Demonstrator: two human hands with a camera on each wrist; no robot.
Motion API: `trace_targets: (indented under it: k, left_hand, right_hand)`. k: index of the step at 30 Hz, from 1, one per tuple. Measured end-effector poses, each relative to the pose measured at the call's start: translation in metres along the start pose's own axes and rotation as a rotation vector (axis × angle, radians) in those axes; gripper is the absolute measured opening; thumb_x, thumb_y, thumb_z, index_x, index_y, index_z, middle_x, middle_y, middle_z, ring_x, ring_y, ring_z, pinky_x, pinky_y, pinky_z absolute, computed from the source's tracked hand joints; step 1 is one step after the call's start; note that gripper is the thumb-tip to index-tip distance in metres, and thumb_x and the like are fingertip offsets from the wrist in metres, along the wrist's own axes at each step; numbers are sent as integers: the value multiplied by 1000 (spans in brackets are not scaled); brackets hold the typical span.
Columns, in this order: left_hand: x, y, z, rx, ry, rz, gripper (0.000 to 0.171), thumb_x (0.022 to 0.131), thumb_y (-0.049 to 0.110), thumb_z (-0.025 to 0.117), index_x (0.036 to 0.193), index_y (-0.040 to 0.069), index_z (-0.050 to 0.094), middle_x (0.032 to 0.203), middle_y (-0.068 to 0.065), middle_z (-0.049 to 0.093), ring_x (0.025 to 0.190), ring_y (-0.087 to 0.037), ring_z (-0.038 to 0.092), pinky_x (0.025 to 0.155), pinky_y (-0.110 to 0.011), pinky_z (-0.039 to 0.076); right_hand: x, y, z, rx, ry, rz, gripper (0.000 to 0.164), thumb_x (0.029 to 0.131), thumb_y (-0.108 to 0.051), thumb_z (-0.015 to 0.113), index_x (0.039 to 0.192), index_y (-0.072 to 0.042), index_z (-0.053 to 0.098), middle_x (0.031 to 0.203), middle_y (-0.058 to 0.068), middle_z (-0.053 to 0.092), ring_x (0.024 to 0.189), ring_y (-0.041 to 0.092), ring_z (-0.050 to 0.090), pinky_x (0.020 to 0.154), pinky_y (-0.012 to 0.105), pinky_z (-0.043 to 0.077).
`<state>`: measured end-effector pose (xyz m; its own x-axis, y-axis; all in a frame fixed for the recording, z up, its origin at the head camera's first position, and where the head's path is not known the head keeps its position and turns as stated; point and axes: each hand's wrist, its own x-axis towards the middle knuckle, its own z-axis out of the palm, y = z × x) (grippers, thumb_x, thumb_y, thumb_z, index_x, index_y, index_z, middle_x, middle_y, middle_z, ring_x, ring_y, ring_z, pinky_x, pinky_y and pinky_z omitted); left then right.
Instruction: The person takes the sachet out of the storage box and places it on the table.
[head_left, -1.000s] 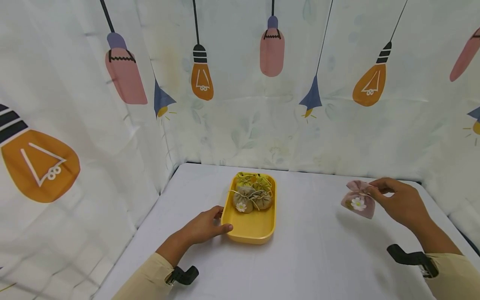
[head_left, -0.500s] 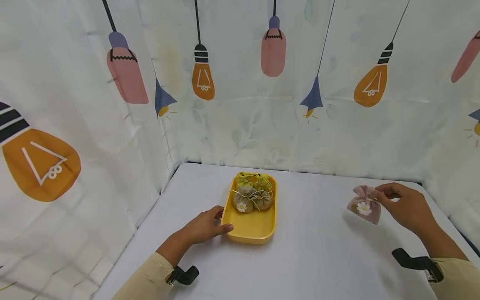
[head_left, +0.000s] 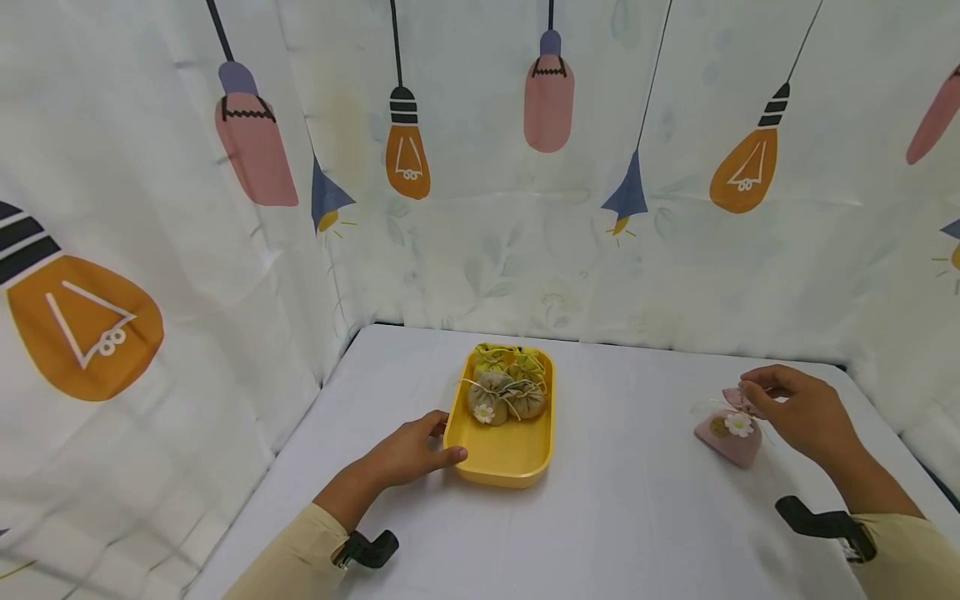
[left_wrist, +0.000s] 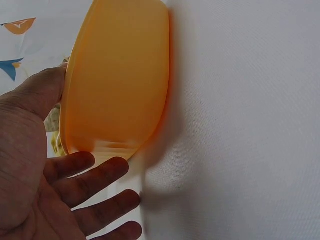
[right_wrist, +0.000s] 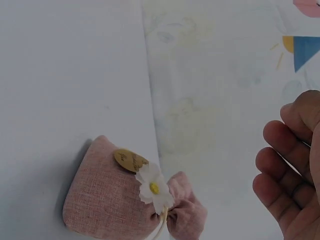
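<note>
A pink drawstring pouch (head_left: 731,437) with a white daisy and a small oval tag sits on the white table at the right. Just above its gathered neck is my right hand (head_left: 806,412). In the right wrist view a gap shows between those loosely bent fingers (right_wrist: 275,192) and the pouch (right_wrist: 112,195). My left hand (head_left: 401,450) holds the near left side of a yellow tray (head_left: 498,467), thumb over the rim, other fingers outside and spread. In the tray's far half lie two yellow-green pouches (head_left: 525,365) and two grey-beige pouches (head_left: 491,400), one with a daisy.
The white table (head_left: 615,500) ends at the back against a hanging curtain (head_left: 480,250) printed with lamps and bulbs. Another curtain side rises at the left. Both wrists carry black camera mounts (head_left: 367,550).
The pink pouch has come down onto the table, and my right hand has let go of its neck. My left hand and the tray stay in place.
</note>
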<state>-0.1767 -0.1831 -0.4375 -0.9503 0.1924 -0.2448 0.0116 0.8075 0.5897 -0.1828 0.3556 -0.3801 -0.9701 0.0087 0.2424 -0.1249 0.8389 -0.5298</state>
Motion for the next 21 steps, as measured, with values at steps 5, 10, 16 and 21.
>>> trace_targets:
  k: [5, 10, 16, 21]
  left_hand:
    - [0, 0, 0, 7, -1, 5, 80, 87, 62, 74, 145, 12, 51, 135, -10, 62, 124, -30, 58, 103, -54, 48]
    - [1, -1, -1, 5, 4, 11, 79, 87, 61, 75, 144, 12, 52, 134, -10, 62, 123, -30, 58, 102, -53, 48]
    - [1, 0, 0, 2, 0, 3, 80, 86, 61, 75, 145, 12, 52, 134, -10, 62, 124, -30, 58, 102, -54, 48]
    - [1, 0, 0, 0, 2, 4, 79, 86, 60, 76, 145, 13, 52, 135, -10, 62, 125, -31, 57, 103, -54, 47]
  right_hand:
    - [5, -5, 4, 19, -17, -17, 34, 104, -34, 61, 119, -4, 68, 104, 19, 71, 94, 37, 63, 59, 33, 47]
    - [9, -12, 9, 41, -55, -11, 42, 104, -43, 59, 123, -7, 67, 107, 17, 71, 100, 37, 61, 66, 36, 46]
    - [13, -21, 19, 70, -85, -1, 46, 104, -47, 57, 125, -8, 67, 107, 12, 70, 100, 32, 62, 72, 37, 47]
    - [16, -27, 27, 90, -108, 6, 46, 104, -46, 58, 128, -8, 66, 111, 13, 70, 103, 31, 62, 74, 39, 47]
